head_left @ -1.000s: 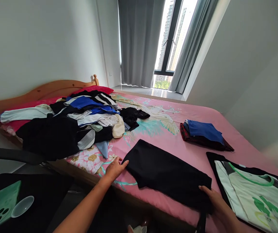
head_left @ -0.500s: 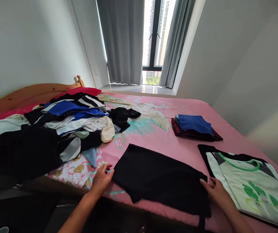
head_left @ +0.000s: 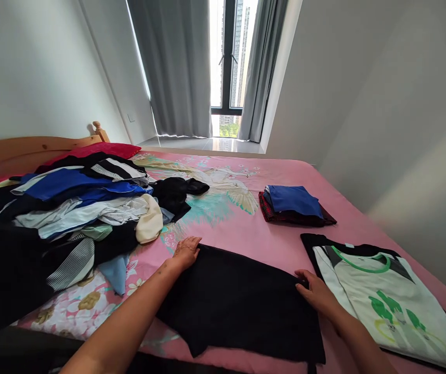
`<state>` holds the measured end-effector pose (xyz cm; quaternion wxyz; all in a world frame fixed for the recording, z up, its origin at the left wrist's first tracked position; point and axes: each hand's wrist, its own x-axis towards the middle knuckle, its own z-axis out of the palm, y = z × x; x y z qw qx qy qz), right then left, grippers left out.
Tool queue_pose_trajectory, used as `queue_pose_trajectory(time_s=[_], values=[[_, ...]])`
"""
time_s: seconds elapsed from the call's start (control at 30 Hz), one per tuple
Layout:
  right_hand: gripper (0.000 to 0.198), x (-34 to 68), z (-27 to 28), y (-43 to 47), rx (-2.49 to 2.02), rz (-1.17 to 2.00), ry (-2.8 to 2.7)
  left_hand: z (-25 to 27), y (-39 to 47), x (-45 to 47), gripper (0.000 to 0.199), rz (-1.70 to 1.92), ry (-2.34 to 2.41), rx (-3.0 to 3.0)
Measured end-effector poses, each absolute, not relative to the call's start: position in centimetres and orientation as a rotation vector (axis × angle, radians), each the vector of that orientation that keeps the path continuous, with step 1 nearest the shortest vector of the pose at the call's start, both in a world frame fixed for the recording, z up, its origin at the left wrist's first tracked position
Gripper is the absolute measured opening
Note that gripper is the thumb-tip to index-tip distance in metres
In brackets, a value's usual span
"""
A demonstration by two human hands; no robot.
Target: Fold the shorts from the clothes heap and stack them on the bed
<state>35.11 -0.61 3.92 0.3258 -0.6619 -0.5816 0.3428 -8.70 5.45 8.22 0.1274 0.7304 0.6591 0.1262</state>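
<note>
A pair of black shorts (head_left: 242, 306), folded in half lengthwise, lies flat on the pink bed sheet (head_left: 231, 236) along the near edge. My left hand (head_left: 187, 251) is at the far left corner of the shorts, its fingers closed on the cloth there. At their far right corner is my right hand (head_left: 313, 292), touching the cloth with thumb and fingers apart. Just right of it lies a white T-shirt (head_left: 379, 291) with green neck trim and a green print, spread on a black garment (head_left: 312, 243).
A loose heap of clothes (head_left: 90, 202) covers the left side of the bed by the wooden headboard (head_left: 31, 148). Farther back stands a folded stack with a blue garment (head_left: 295, 201) over a red plaid one (head_left: 267, 210). Grey curtains (head_left: 176, 67) flank the window.
My left hand has moved from the near left edge of the shorts up to their far left corner. My right hand has shifted slightly along the far right corner. The view has turned right.
</note>
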Motion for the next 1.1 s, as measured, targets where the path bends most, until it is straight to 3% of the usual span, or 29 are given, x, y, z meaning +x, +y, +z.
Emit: queue_pose_trajectory(time_s=[0.2,0.47,0.7,0.87,1.0,1.1], values=[[0.008,35.8,4.7,0.1,-1.752,0.902,-1.794,10.0,5.8,-8.9,0.017,0.319,1.800,2.161],[0.014,36.5,3.6,0.3,-1.636,1.114,-1.688,13.5,2.5,-11.5,0.029,0.103,1.357,1.984],[0.007,35.9,5.0,1.7,-1.634,1.271,-1.815,11.1,8.3,-11.0,0.017,0.114,1.551,2.029],[0.017,35.1,5.8,1.9,-1.709,1.317,-1.764,9.4,10.4,-10.1,0.018,0.062,1.616,2.013],[0.023,34.8,5.7,2.7,-1.739,1.306,-1.825,10.7,10.3,-10.8,0.014,0.056,1.602,1.996],[0.015,35.2,8.2,4.4,-1.711,1.290,-1.886,13.9,10.3,-12.2,0.028,0.169,1.601,2.005]])
